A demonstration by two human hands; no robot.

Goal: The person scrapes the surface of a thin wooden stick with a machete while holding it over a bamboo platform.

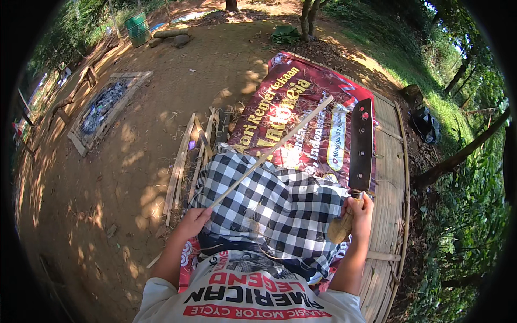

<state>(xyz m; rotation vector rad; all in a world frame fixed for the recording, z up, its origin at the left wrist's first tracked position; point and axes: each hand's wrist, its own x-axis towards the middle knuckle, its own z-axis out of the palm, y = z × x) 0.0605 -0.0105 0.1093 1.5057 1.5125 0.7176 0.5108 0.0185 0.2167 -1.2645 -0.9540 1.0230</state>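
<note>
My right hand (360, 214) is closed round the wooden handle of a machete (361, 145). Its broad dark blade, with several holes along it, points away from me over the banner. Closed on a long, thin bamboo strip (269, 153), my left hand (197, 222) is at the left edge of my lap. The strip slants up to the right across the checkered cloth, and its far end lies over the banner, short of the blade. A black-and-white checkered cloth (253, 199) covers my legs, with some thin shavings on it.
A dark red printed banner (258, 118) with curly shavings lies on the bamboo platform (389, 167). Bamboo pieces (180, 164) lie at its left. Further left is a framed ash pit (107, 102); a green drum (138, 29) stands beyond. A dark bag (424, 125) sits right of the platform.
</note>
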